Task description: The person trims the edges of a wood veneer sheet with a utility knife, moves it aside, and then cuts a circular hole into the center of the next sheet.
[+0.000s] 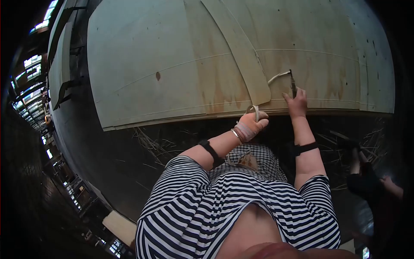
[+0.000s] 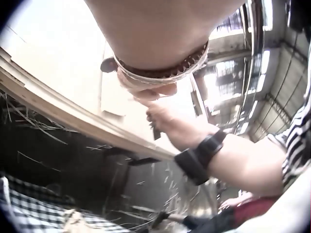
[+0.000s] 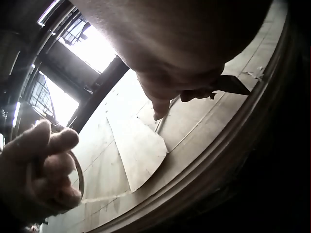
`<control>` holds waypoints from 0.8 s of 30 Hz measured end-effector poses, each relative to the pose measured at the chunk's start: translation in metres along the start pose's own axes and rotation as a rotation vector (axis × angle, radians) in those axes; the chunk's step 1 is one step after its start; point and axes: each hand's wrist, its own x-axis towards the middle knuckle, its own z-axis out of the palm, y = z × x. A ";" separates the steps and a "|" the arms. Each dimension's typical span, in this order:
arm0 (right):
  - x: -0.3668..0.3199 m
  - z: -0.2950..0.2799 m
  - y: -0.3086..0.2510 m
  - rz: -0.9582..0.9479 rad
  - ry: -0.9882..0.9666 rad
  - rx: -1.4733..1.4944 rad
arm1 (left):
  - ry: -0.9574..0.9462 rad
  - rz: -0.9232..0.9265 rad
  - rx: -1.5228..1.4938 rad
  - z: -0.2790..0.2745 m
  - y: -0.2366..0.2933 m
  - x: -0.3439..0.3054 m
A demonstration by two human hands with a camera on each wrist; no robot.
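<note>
My left hand (image 1: 252, 125), in a partial glove, is at the near edge of a stack of thin wood veneer sheets (image 1: 164, 93). Its curled fingers hold a pale ring-shaped band (image 1: 256, 113), like a roll of tape, also seen beside the knuckles in the right wrist view. Over the sheets to the right, my right hand (image 1: 297, 103) grips a slim dark knife (image 1: 293, 84) pointing away from me. A narrow whitish strip (image 1: 278, 77) runs from the knife's tip toward a loose tapered piece of veneer (image 1: 248, 60), which lies lengthwise over the top sheet.
Thin pale lines cross the top sheet. Scraps of veneer (image 1: 148, 144) litter the dark floor below the near edge. Another stack of boards (image 1: 60, 69) stands at far left. Another person's arm (image 1: 390, 185) shows at lower right.
</note>
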 end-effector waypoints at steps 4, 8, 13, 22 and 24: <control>0.011 0.051 -0.092 0.061 -0.089 -0.112 | -0.006 0.031 -0.968 -0.078 -0.001 -0.009; -0.005 0.086 -0.166 0.246 -0.307 -0.222 | 0.474 0.219 -1.088 -0.160 0.013 0.019; -0.041 0.124 -0.185 0.308 -0.245 0.021 | 0.802 0.374 -0.833 -0.270 -0.032 0.039; -0.108 0.115 -0.224 0.435 -0.066 0.571 | 0.857 0.295 -0.172 -0.407 -0.136 -0.042; -0.106 0.113 -0.233 0.361 -0.022 0.617 | 0.977 0.216 -0.155 -0.431 -0.154 -0.075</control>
